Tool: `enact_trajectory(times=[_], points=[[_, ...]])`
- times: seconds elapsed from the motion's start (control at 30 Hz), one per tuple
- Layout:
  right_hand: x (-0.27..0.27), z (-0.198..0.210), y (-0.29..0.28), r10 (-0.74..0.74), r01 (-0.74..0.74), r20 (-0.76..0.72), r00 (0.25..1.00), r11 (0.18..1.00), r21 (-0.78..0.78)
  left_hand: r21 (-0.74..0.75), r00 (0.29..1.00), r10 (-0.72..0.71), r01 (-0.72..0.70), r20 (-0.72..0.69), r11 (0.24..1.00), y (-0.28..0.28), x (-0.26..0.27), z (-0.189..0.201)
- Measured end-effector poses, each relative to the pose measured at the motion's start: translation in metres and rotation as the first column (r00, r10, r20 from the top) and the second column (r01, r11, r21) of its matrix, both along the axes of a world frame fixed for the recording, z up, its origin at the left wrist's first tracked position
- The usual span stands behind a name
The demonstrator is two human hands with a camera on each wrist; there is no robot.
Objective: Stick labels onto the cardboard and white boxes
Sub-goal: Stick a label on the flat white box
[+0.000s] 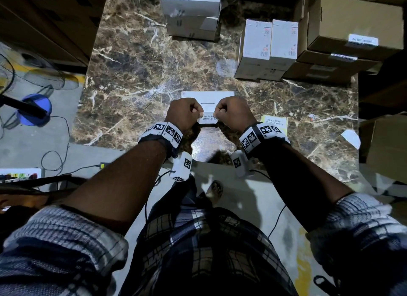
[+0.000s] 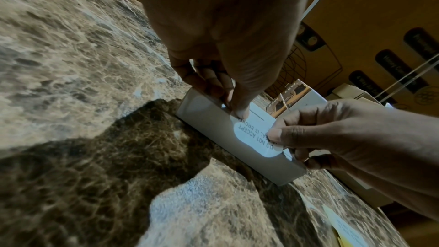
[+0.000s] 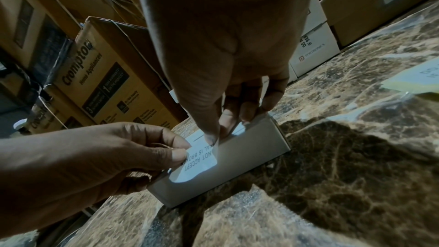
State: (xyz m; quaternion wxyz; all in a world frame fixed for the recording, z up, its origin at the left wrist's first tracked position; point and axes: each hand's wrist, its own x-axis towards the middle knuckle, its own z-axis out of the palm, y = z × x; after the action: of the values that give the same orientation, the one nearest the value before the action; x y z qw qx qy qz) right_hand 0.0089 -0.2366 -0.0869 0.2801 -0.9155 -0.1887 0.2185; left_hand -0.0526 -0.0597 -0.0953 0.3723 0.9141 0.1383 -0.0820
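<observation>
Both hands work one label (image 1: pixel 207 117) over a flat white box (image 1: pixel 208 99) lying on the marble table (image 1: pixel 136 79). The left hand (image 1: pixel 184 113) pinches the label's left end between thumb and forefinger, other fingers curled on the box edge. The right hand (image 1: pixel 234 112) pinches the opposite end the same way. In the wrist views the label (image 2: pixel 255 138) bends over the box's near top edge, part on top, part down the front face; print reads "DO NOT ACCEPT". Whether it is fully stuck down cannot be told.

Around the hands: just right of the right hand lies a yellow-backed label sheet (image 1: pixel 275 122), with a loose white scrap (image 1: pixel 351 138) farther right near the table edge. Beyond the right hand stand two upright white boxes (image 1: pixel 269 46), touching side by side, and right of them stacked cardboard boxes (image 1: pixel 352 31) already carrying white labels. Straight ahead of the hands, well apart, is a stack of two white boxes (image 1: pixel 191 13). Left of the left hand, off the table, large printed cartons (image 3: pixel 102 74) are stacked; a fan with a blue base (image 1: pixel 34 109) sits on the floor below them.

Nothing lies between the hands and the box; the knuckles hide its near top corners from the head view.
</observation>
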Motion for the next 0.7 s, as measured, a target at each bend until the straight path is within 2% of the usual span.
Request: enact_trajectory(times=[0.17, 0.6, 0.7], points=[[-0.0008, -0.0031, 0.0029, -0.030, 0.030, 0.003, 1.000, 0.999, -0.014, -0.010, 0.998, 0.054, -0.054, -0.025, 0.998, -0.0013, 0.0011, -0.0003], [0.0032, -0.0023, 0.0038, -0.163, 0.160, -0.029, 0.986, 0.983, -0.085, 0.001, 0.998, 0.046, -0.046, -0.037, 0.999, -0.0044, 0.0038, 0.0018], [0.0053, 0.0000, 0.0002, -0.185, 0.177, -0.042, 0.982, 0.973, -0.146, 0.017, 0.999, 0.030, -0.030, -0.025, 0.999, -0.0033, 0.0045, 0.0002]])
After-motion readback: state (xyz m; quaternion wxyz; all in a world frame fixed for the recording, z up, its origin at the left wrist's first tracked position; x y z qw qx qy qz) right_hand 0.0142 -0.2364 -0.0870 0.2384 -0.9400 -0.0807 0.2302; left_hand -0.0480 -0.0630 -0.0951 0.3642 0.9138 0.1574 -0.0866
